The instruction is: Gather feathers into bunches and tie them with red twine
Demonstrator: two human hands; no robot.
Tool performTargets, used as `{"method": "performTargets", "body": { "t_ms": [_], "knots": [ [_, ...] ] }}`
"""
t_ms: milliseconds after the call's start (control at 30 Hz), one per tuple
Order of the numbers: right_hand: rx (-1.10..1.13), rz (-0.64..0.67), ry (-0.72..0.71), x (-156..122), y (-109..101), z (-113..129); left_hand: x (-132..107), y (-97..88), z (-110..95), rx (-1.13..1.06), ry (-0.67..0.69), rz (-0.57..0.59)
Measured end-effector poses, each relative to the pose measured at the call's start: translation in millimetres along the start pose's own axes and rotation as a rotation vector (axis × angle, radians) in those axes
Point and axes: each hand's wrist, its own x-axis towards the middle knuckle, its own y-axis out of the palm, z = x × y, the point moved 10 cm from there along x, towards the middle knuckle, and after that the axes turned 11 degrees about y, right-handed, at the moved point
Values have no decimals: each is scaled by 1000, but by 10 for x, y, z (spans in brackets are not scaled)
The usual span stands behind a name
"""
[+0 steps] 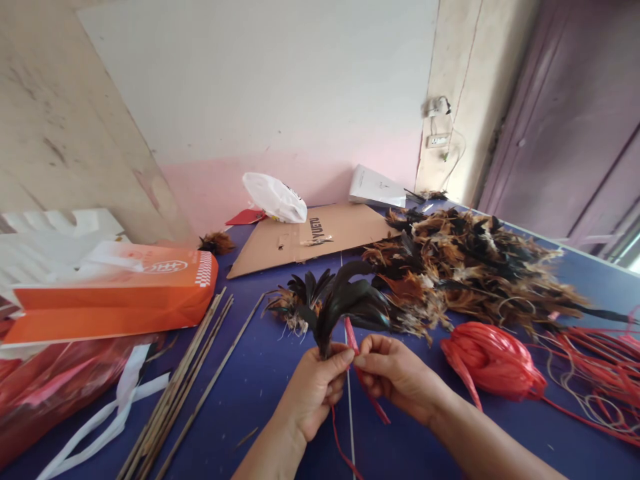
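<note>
**Left hand (pixel 317 380) grips a dark feather bunch (pixel 345 303); right hand (pixel 400 373) pinches a red strip (pixel 376 403)**

At the lower centre of the frame, two bare hands meet over a blue desk (pixel 225 407). To do this step well, the left fingers should hold the feather stems firmly at the base, so that no quill slips, while the right fingers draw the strip snug and flat, without a twist. A light touch on the plumes themselves would probably spare them from bending.

The feather bunch stands upright at the centre of the frame, its stems inside the closed left fingers and its glossy black plumes fanning above them, curling towards the right. The right thumb and fingers are pinched together on the strip, right beside the left thumb; one part shows above the fingertips and a tail hangs below. Whether the strip goes around the stems is hidden by the fingers.

A large heap of brown and black feathers (pixel 465 267) fills the right of centre, with a red ball of strip (pixel 495 360) nearer. Thin sticks (pixel 173 387) lie at lower left.
</note>
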Motion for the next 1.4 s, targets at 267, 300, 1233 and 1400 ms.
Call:
{"method": "performTargets", "body": {
  "t_ms": [267, 300, 1233, 1400],
  "knots": [
    [-6, 13, 44, -5, -25, 3, -12, 48, -1, -5, -12, 33],
    [-12, 2, 50, -5, -38, 6, -11, 53, 5, -16, -16, 40],
    [-115, -96, -5, 5, -146, 22, 17, -3, 44, 143, -7, 39],
    [-96, -148, -3, 18, -239, 56, 20, -29, 56, 81, -26, 19]
  ]
}}
